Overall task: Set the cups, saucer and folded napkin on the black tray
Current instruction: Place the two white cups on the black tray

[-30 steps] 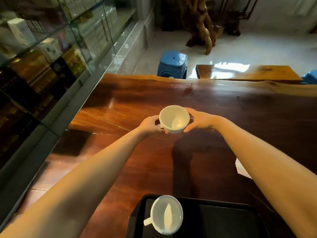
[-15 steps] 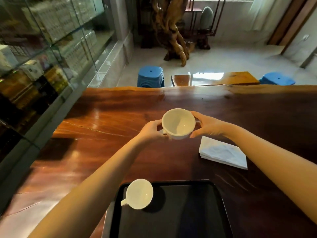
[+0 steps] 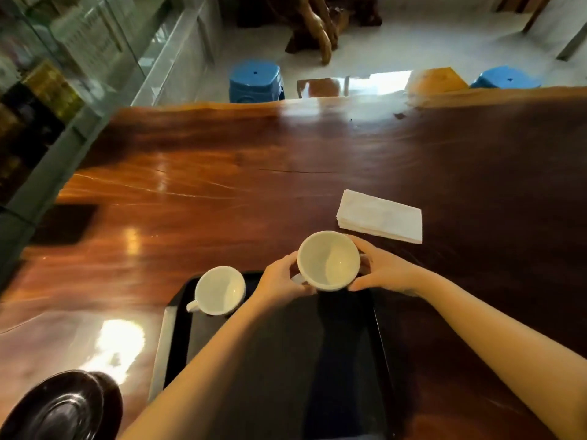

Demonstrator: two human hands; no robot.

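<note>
Figure. Head view of the tray-setting task at the moment the second cup arrived over the tray.

Change. Half a second before, the white cup (image 3: 328, 261) was held out over the bare middle of the wooden table (image 3: 222, 192), well beyond the tray; here it had been drawn back toward the person and stood above the far edge of the black tray (image 3: 173, 328). Whether its base already touched the tray could not be told, because the hands hid its lower wall. The left hand (image 3: 281, 281) was wrapped around the cup's handle side and the right hand (image 3: 382, 274) cupped the opposite wall, so both were grasping the same cup. By this reading the carry was nearly finished and only the set-down and release remained for this item.

Count. Two white cups: the one held, and a second cup (image 3: 219, 290) resting upright in the tray's far left corner, handle toward the left. One folded white napkin (image 3: 381, 220) lay on the table just beyond the right hand, off the tray. One tray. Dark glossy discs (image 3: 63, 408) at the lower left, off the tray, may have been the saucer; their number was unclear. Two blue stools (image 3: 255, 79) stood beyond the table.

Progress. One cup placed, one arriving, napkin and saucer outstanding.
</note>
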